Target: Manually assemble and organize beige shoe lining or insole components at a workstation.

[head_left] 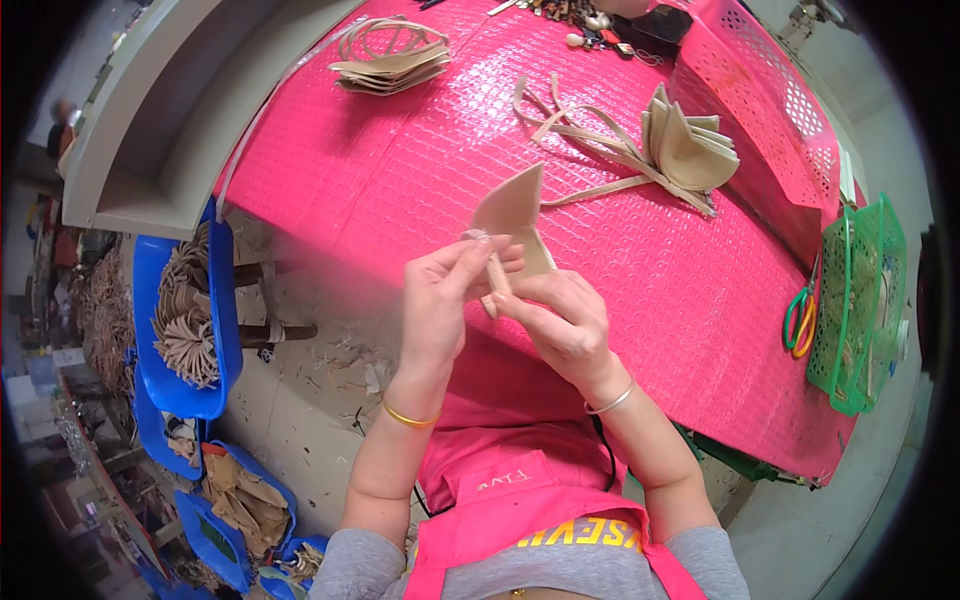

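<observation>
Both hands meet over the near edge of a table covered in bright pink quilted sheeting (400, 170). The left hand (440, 300) has its fingertips pinched together on the lower part of a tan, leaf-shaped leather piece (515, 215), and the right hand (565, 320) clamps thumb and forefinger on the strip-like end of the same piece, just below. The piece stands upright between them, its pointed flap tilted up above the table edge.

Farther back on the sheeting lie two heaps of the same tan stuff: a flat stack with looped straps (390, 55) at the far left, and a fanned bundle with long trailing strips (670, 145) to the right. A pink perforated basket (770, 100) stands at the far right corner, and a green mesh basket (860, 300) hangs at the table's right edge, with green-and-yellow-handled scissors (800, 320) beside it (small dark items at the far edge are too blurred to tell).

To the left, blue plastic bins (185, 320) hold more tan pieces, above a grey concrete floor (310, 400) strewn with scraps. A grey shelf unit (150, 130) rises at the upper left.
</observation>
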Tool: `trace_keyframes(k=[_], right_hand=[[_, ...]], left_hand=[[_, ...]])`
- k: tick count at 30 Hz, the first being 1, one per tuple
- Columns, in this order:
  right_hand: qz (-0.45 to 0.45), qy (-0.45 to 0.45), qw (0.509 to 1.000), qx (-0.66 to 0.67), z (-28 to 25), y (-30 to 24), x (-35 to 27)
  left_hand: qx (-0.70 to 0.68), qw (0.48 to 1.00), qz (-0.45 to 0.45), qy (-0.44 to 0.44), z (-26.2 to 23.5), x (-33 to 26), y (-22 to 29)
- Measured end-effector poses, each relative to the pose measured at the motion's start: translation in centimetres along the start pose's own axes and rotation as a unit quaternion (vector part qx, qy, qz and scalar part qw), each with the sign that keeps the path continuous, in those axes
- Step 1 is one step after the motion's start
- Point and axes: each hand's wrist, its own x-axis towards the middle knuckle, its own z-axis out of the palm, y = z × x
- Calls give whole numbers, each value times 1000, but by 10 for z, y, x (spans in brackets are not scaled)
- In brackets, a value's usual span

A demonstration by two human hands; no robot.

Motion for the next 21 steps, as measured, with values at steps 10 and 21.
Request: trace_keyframes(k=[10,21], right_hand=[[9,-11,1000,-7,-2,-9,-4],[47,4,998,50,-4,-14,12]], left_hand=[[-35,999,3,1,0,-7,2],[49,996,46,53,13,-15,3]])
